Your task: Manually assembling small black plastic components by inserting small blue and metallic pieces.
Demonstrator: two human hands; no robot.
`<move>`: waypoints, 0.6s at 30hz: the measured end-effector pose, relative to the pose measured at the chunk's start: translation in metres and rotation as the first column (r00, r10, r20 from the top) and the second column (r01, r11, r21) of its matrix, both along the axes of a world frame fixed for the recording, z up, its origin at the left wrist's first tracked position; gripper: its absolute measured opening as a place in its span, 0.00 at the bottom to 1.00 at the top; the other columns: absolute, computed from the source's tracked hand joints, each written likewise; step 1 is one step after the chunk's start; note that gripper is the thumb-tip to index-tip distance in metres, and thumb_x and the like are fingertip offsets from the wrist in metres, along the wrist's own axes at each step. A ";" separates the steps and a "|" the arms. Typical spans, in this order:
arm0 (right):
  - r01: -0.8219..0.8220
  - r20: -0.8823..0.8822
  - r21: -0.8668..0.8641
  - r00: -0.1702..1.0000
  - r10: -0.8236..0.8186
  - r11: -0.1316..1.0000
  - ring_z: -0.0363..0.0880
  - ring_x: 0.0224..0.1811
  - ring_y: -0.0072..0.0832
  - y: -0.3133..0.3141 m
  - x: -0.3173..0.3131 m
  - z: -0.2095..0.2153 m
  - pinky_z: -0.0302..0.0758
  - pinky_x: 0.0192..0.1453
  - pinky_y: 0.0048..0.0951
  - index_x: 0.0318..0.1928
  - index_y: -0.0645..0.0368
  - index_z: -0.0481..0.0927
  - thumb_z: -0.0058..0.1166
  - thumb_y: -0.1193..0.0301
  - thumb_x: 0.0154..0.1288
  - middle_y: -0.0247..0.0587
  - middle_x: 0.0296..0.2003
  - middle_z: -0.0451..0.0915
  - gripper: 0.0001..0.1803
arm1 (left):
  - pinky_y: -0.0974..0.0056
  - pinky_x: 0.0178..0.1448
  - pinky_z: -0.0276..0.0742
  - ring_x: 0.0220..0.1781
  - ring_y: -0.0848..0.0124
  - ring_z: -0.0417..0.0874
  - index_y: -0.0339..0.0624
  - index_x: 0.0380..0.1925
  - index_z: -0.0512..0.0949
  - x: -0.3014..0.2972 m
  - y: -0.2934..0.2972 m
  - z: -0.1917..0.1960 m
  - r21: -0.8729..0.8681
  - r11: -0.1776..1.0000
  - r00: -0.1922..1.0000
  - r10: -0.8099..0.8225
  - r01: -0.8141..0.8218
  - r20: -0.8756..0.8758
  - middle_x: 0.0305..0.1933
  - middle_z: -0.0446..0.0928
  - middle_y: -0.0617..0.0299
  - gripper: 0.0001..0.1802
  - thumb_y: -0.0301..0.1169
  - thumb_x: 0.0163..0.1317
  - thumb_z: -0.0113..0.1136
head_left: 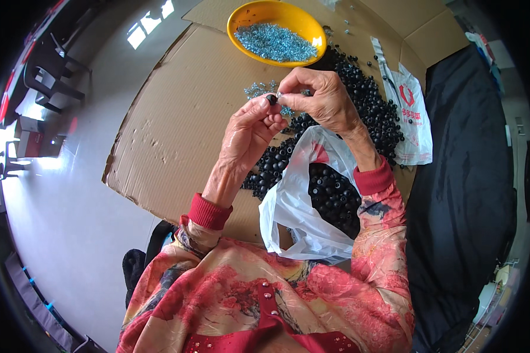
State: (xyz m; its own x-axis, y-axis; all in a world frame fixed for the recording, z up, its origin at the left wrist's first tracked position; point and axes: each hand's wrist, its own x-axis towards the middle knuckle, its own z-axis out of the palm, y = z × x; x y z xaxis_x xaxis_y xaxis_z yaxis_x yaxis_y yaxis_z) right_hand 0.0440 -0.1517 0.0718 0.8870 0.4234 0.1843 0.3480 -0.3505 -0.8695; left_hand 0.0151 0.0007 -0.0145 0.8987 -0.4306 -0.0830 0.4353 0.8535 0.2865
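as the left hand [247, 126] pinched a smooth, rounded black bead [271, 99] between thumb and finger, the right hand [327, 103] met it with thumb and forefinger closed on a pale bit [279, 95], too small to make out. the bead, dark and glossy, was held up over the cardboard [176, 112], just beside a loose scatter of glassy blue pieces [256, 89]. a shiny yellow bowl [303, 23] beyond the hands held more of those. a heap of black beads [377, 106] lay behind the right hand, and a crinkled white plastic bag [288, 217] gaped around others near the body. leftward, bare brown cardboard ran to a ragged edge above the smooth floor [88, 206]; rightward, the heap and a flat plastic bag [415, 141] took up the space.
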 end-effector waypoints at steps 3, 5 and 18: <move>-0.032 0.138 -0.070 0.990 0.041 0.997 0.75 0.24 0.17 0.003 -0.001 -0.001 0.75 0.29 0.20 0.27 0.63 0.77 0.56 0.79 0.51 0.34 0.21 0.77 0.02 | 0.62 0.47 0.76 0.34 0.71 0.77 0.35 0.38 0.73 -0.002 0.000 0.004 0.060 0.998 0.998 0.032 -0.034 0.046 0.32 0.75 0.60 0.10 0.30 0.63 0.50; -0.030 0.212 -0.104 0.976 0.052 0.994 0.75 0.23 0.17 0.005 -0.003 0.002 0.74 0.27 0.21 0.25 0.63 0.75 0.55 0.80 0.50 0.35 0.19 0.76 0.02 | 0.62 0.47 0.76 0.34 0.71 0.77 0.35 0.39 0.74 -0.003 -0.001 0.007 0.162 0.984 0.995 0.054 -0.067 0.082 0.32 0.76 0.59 0.09 0.29 0.62 0.51; -0.183 -0.160 -0.026 0.971 0.177 0.983 0.72 0.21 0.14 0.008 0.014 0.014 0.70 0.26 0.17 0.28 0.62 0.75 0.60 0.76 0.49 0.31 0.19 0.76 0.06 | 0.63 0.46 0.77 0.36 0.68 0.80 0.32 0.41 0.74 -0.001 0.015 0.014 0.351 0.926 0.965 0.049 -0.140 0.257 0.36 0.78 0.56 0.11 0.27 0.61 0.53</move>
